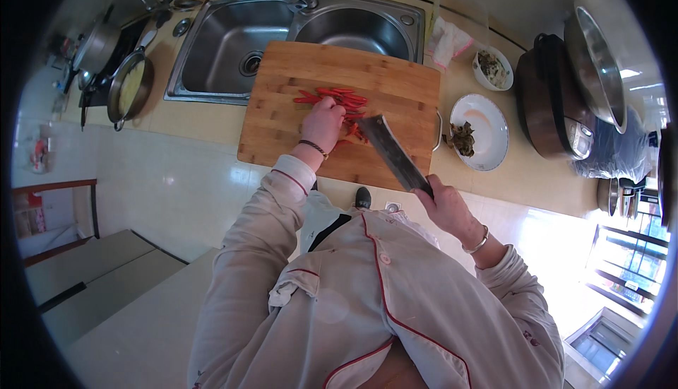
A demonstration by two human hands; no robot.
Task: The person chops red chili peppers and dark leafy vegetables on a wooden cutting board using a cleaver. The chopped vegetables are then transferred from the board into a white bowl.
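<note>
My right hand (445, 203) grips the handle of a cleaver (392, 150), its broad dark blade angled up and left over the wooden cutting board (296, 65). Several red chili peppers (349, 97) lie in a pile at the middle of the board. My left hand (323, 124) reaches onto the near left side of the pile, fingertips down on the peppers; whether it pinches one is hidden by the hand. Smaller cut red pieces (354, 130) lie between my left hand and the blade's tip.
Behind the board is a double steel sink (212, 34), which the board partly overlaps. To the right stand a white plate (487, 129) with dark leafy food, a bowl of food (492, 71) and a rice cooker (540, 97). A pan (145, 89) sits at the left.
</note>
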